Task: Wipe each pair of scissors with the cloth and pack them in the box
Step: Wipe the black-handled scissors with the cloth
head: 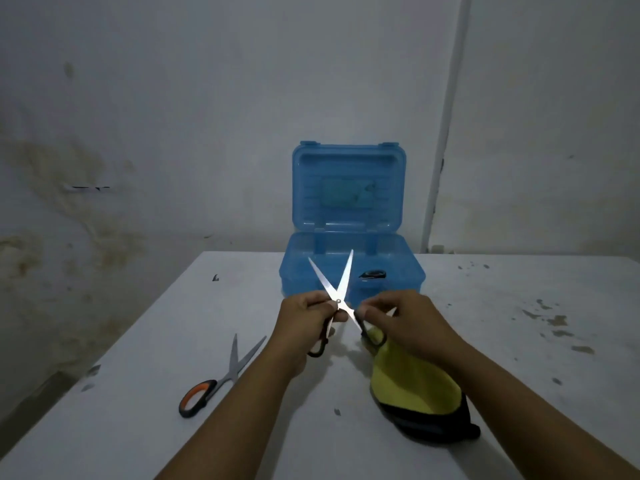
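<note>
I see a white, stained tabletop [485,341]. At 12 o'clock on it stands a translucent blue plastic box [349,268], lid upright and open; a dark scissor handle [373,274] shows inside at the box's right. A yellow cloth with black edging [419,393] lies at 5 o'clock, under my right forearm. Orange-and-black-handled scissors [221,379] lie at 8 o'clock, blades slightly parted. At centre, my left hand [304,320] and right hand [405,320] each pinch one handle of black-handled steel scissors [337,289], held above the table with blades spread wide, tips toward 12 o'clock.
</note>
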